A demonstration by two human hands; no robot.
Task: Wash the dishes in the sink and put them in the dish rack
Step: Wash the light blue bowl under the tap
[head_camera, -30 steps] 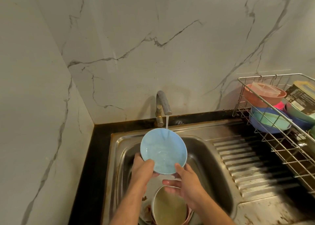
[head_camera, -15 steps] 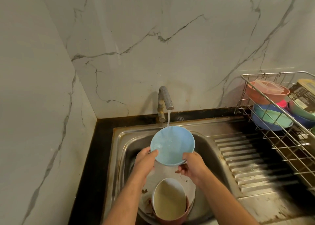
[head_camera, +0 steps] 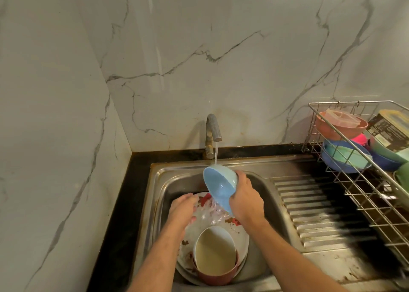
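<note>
Half a second ago both hands held the blue bowl (head_camera: 219, 186) upright under the tap (head_camera: 212, 130); now only the right hand (head_camera: 244, 200) grips it, tipped on its side, smooth inside facing left, water spilling from its lower rim. Left hand (head_camera: 182, 210) has let go and hangs below the bowl with relaxed fingers, holding nothing, over a white flowered plate (head_camera: 239, 236) in the steel sink (head_camera: 159, 194). Near the wrists, a round pink bowl (head_camera: 215, 274) with cream lining sits on that plate. Right of the right hand, beyond the ribbed drainboard (head_camera: 321, 216), a wire rack (head_camera: 363, 194) holds stacked pink, blue and green bowls.
</note>
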